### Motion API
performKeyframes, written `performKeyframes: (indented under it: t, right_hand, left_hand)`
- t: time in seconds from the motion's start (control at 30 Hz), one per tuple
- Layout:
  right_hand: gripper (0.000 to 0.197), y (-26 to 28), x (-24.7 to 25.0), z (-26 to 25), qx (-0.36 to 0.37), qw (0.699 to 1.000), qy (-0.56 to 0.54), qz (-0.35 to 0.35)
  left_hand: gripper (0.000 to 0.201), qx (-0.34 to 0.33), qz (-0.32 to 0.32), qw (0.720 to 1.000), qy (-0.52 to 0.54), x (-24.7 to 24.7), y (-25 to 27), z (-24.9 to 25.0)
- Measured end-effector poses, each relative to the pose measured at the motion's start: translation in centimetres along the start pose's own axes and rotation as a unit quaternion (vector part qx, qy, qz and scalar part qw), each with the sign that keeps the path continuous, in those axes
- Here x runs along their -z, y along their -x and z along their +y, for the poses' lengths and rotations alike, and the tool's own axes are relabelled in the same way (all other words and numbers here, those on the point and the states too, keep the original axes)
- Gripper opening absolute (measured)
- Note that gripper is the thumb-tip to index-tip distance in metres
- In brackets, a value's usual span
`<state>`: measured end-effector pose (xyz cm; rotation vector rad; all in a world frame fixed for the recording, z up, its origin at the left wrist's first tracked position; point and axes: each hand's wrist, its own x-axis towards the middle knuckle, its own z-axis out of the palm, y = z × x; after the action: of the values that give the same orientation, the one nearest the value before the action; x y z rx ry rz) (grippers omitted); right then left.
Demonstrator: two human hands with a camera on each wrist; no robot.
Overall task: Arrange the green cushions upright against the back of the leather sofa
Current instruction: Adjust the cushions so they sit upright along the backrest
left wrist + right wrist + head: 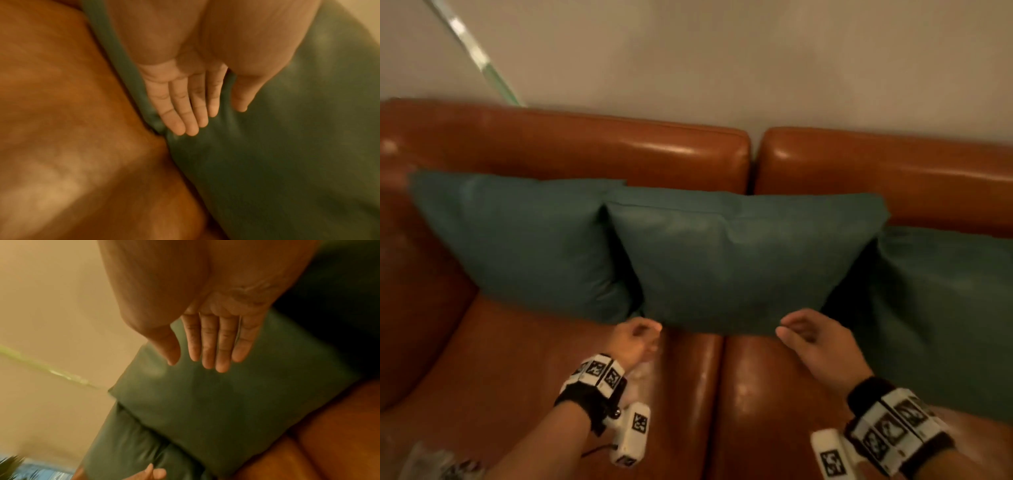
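Observation:
Three green cushions stand upright along the back of the brown leather sofa (571, 147): a left cushion (517, 240), a middle cushion (739, 260) overlapping it, and a right cushion (945, 308). My left hand (640, 337) is at the middle cushion's lower left corner and holds nothing. In the left wrist view its fingers (185, 110) lie straight over the cushion's edge (287, 146). My right hand (804, 334) is at the lower right corner. Its straight fingers (216, 345) are spread in front of the cushion face (205, 402) without gripping it.
A plain wall (756, 68) rises behind the sofa, with a pale slanted strip (476, 58) at the upper left. The seat cushions (534, 377) stretch toward me under my arms. Something crumpled and pale lies at the bottom left corner (431, 462).

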<state>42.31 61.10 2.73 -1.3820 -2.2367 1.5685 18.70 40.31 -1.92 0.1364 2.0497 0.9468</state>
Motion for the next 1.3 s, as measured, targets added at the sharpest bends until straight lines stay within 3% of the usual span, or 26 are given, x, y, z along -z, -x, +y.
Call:
performKeyframes:
  t: [0.13,0.2,0.23,0.33,0.4,0.5,0.63,0.73,0.8,0.87,0.93,1.0,1.1,1.3]
  right_hand:
    - [0.013,-2.3,-12.3,-8.6,0.013,0.998,-0.016,-0.063]
    - [0.020,-3.7,-17.9,-12.1,0.013,0.996,-0.005,-0.092]
    - [0.035,-4.5,-20.4,-13.7,0.007,0.995,-0.006,-0.103]
    - [0.128,-7.4,-26.6,-17.0,-0.046,0.995,-0.036,-0.086]
    - [0.150,-9.0,-28.6,-17.8,-0.075,0.993,-0.070,-0.051]
    - [0.142,-10.9,-31.0,-17.6,-0.089,0.992,-0.090,-0.001]
    - [0.136,-11.8,-33.7,-17.0,-0.087,0.982,-0.167,0.021]
    - [0.126,-11.9,-35.2,-18.7,-0.056,0.975,-0.215,0.025]
    - [0.131,-12.3,-37.0,-20.3,-0.034,0.972,-0.233,0.009]
    - [0.131,-13.3,-39.4,-22.1,-0.015,0.973,-0.229,-0.014]
    - [0.129,-14.5,-41.8,-23.5,-0.010,0.976,-0.218,-0.013]
    - [0.133,-15.3,-42.9,-23.6,-0.021,0.975,-0.221,-0.006]
    - [0.135,-15.6,-42.7,-22.5,-0.056,0.976,-0.209,-0.010]
    - [0.123,-15.2,-42.0,-22.6,-0.026,0.980,-0.198,0.005]
  left_hand:
    - [0.006,0.038,0.118,0.988,0.092,15.0,-4.9,-3.3]
    - [0.032,0.068,0.161,0.977,0.122,21.7,-7.4,-4.3]
    - [0.047,0.071,0.179,0.973,0.130,24.7,-8.3,-4.6]
    - [0.077,0.044,0.211,0.969,0.119,32.9,-11.2,-4.8]
    - [0.093,0.022,0.187,0.972,0.138,36.3,-12.9,-4.2]
    - [0.108,-0.019,0.099,0.980,0.171,39.3,-15.5,-3.2]
    - [0.131,-0.051,-0.027,0.980,0.190,39.5,-16.8,-2.1]
    - [0.112,-0.073,-0.043,0.977,0.196,40.4,-17.1,-2.6]
    - [0.087,-0.090,-0.038,0.976,0.194,42.4,-17.2,-2.9]
    - [0.075,-0.093,0.003,0.974,0.208,45.0,-17.6,-3.2]
    - [0.080,-0.078,0.032,0.971,0.225,47.3,-18.2,-3.6]
    - [0.084,-0.071,0.022,0.973,0.218,47.9,-18.6,-3.8]
    - [0.078,-0.077,0.014,0.972,0.221,46.6,-18.9,-3.8]
    - [0.074,-0.081,0.055,0.970,0.224,45.6,-18.9,-3.5]
